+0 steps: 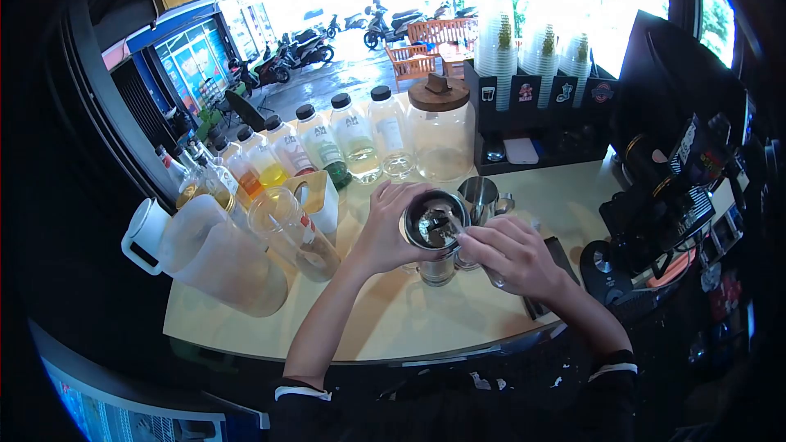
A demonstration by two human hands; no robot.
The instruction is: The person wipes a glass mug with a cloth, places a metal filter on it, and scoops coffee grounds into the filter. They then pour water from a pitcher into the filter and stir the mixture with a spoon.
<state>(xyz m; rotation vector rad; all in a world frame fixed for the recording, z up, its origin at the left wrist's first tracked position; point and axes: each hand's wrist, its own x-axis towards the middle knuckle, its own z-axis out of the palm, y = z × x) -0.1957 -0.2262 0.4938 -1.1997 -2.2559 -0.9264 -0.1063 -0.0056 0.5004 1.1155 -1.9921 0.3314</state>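
Note:
My left hand (388, 231) is wrapped round the side of a dark-rimmed round cup (408, 233) above the table. The cup's inside looks dark and shiny; what it contains is hard to make out. Closed in a pinch, my right hand (517, 255) grips a thin, pale stick-like utensil (453, 222), whose far end reaches into the cup. Its exact kind cannot be told. Beneath the cup stands a clear glass (438, 272), partly hidden. Just behind my right hand is a metal pitcher (479, 191).
Left on the table (393, 327) stand a large translucent jug (217, 254), a clear pitcher (291, 229) and a white tissue box (321, 200). Several black-capped bottles (354, 139) and a wood-lidded jar (442, 139) line the back. Cup stacks (496, 49) fill a black holder; black equipment (663, 205) stands right.

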